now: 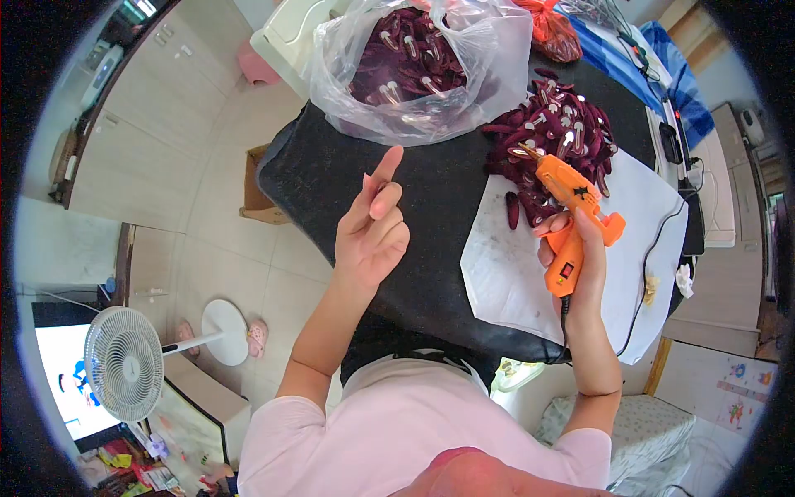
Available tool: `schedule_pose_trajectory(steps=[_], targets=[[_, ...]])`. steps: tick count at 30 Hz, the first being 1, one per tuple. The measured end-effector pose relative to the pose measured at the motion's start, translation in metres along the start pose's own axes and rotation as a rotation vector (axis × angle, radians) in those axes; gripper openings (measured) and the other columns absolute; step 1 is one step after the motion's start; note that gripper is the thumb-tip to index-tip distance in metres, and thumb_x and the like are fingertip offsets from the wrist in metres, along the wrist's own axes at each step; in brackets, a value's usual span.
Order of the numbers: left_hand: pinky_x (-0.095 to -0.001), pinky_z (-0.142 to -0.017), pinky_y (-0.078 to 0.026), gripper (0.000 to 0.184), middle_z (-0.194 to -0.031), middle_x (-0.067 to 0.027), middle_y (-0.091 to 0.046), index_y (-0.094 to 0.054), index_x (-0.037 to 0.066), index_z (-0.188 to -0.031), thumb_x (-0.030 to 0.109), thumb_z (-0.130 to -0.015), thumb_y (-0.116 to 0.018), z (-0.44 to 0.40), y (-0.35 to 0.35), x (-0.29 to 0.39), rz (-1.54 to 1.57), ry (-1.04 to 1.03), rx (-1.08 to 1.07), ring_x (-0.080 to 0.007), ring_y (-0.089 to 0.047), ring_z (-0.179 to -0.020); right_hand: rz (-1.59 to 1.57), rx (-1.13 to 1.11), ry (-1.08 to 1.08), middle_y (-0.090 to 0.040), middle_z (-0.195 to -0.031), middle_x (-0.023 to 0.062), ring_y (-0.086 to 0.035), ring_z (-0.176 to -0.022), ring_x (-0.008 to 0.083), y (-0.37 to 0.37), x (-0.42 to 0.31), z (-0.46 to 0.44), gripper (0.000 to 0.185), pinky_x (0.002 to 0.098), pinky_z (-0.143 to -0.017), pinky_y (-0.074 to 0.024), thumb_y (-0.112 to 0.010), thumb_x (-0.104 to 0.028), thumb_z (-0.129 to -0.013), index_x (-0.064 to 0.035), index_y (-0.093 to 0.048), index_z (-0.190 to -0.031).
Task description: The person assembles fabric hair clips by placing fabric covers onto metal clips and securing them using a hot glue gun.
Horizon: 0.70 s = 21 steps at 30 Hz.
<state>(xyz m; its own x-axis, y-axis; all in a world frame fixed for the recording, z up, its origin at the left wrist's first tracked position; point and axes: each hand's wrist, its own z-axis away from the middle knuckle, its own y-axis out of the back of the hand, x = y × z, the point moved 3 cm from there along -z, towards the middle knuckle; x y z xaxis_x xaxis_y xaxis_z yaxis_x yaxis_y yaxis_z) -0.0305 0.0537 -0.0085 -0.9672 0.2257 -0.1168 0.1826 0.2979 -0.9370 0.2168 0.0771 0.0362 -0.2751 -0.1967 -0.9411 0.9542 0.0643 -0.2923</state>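
Observation:
My left hand (pixel 373 228) is raised over the black tabletop (pixel 431 215), palm up. Its index finger is stretched out and the others are loosely curled, with no object plainly visible in it. My right hand (pixel 586 248) is wrapped round the handle of an orange glue gun (pixel 571 186), whose metal nozzle points up and left. The nozzle is over a heap of dark red fuzzy pieces with metal hair clips (pixel 546 124), partly on a white sheet (pixel 505 265). Behind my left hand, a clear plastic bag (pixel 422 124) holds more such pieces (pixel 406 54).
A red bag (pixel 551 33) lies at the back right beside blue cloth (pixel 679 74). The gun's black cord (pixel 566 323) hangs toward the table's front edge. A crumpled tissue (pixel 684 282) is at the right. A white fan (pixel 128 364) stands at the lower left.

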Motion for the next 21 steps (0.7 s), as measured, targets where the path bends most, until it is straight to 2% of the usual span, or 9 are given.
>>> schedule_pose_trajectory(steps=[3, 9, 12, 15, 18, 21], targets=[[-0.0249, -0.046, -0.036, 0.042, -0.084, -0.0071, -0.053, -0.029, 0.003, -0.142, 0.018, -0.103, -0.030, 0.0014, 0.0029, 0.0009, -0.047, 0.019, -0.003, -0.0091, -0.040, -0.046, -0.012, -0.007, -0.011, -0.064, -0.076, 0.0127, -0.049, -0.052, 0.0130, 0.0004, 0.0004, -0.0005, 0.031, 0.0242, -0.048, -0.0378, -0.049, -0.034, -0.092, -0.0049, -0.056, -0.083], [-0.0238, -0.049, -0.040, 0.041, -0.088, -0.0058, -0.053, -0.036, 0.008, -0.139, 0.008, -0.098, -0.041, 0.0032, 0.0004, -0.0006, -0.345, -0.079, 0.074, -0.0106, -0.043, -0.049, -0.021, -0.013, -0.015, -0.064, -0.076, 0.0126, -0.049, -0.052, 0.0131, -0.0020, -0.0004, 0.0007, 0.030, 0.0243, -0.048, -0.0382, -0.049, -0.033, -0.092, -0.0049, -0.056, -0.083], [-0.0236, -0.049, -0.040, 0.042, -0.091, -0.0042, -0.055, -0.036, 0.012, -0.140, 0.008, -0.098, -0.041, 0.0045, 0.0037, 0.0017, -0.440, -0.114, 0.080, -0.0090, -0.043, -0.049, -0.016, -0.015, -0.013, -0.064, -0.075, 0.0124, -0.049, -0.051, 0.0129, -0.0020, 0.0000, 0.0002, 0.030, 0.0243, -0.048, -0.0383, -0.049, -0.033, -0.092, -0.0051, -0.056, -0.082], [-0.0222, -0.049, -0.039, 0.044, -0.098, -0.0046, -0.058, -0.035, 0.014, -0.141, 0.008, -0.098, -0.041, 0.0033, 0.0033, 0.0010, -0.445, -0.105, 0.070, -0.0070, -0.042, -0.049, -0.016, -0.022, -0.015, -0.064, -0.075, 0.0121, -0.050, -0.052, 0.0126, -0.0004, 0.0010, -0.0005, 0.030, 0.0242, -0.048, -0.0384, -0.049, -0.033, -0.092, -0.0051, -0.057, -0.082], [-0.0210, -0.049, -0.040, 0.045, -0.108, -0.0054, -0.058, -0.034, 0.016, -0.142, 0.009, -0.098, -0.041, 0.0026, -0.0027, -0.0010, -0.388, -0.098, 0.238, -0.0060, -0.041, -0.049, -0.019, -0.017, -0.015, -0.064, -0.074, 0.0120, -0.050, -0.052, 0.0123, -0.0025, 0.0003, 0.0005, 0.030, 0.0241, -0.048, -0.0384, -0.049, -0.033, -0.092, -0.0049, -0.057, -0.082], [-0.0200, -0.051, -0.041, 0.045, -0.121, -0.0082, -0.052, -0.033, 0.015, -0.143, 0.009, -0.098, -0.039, -0.0005, -0.0062, -0.0041, -0.332, -0.073, 0.152, -0.0059, -0.042, -0.050, 0.016, -0.026, 0.006, -0.064, -0.077, 0.0110, -0.050, -0.053, 0.0118, -0.0031, 0.0001, 0.0004, 0.031, 0.0238, -0.048, -0.0387, -0.050, -0.033, -0.092, -0.0048, -0.056, -0.083]])
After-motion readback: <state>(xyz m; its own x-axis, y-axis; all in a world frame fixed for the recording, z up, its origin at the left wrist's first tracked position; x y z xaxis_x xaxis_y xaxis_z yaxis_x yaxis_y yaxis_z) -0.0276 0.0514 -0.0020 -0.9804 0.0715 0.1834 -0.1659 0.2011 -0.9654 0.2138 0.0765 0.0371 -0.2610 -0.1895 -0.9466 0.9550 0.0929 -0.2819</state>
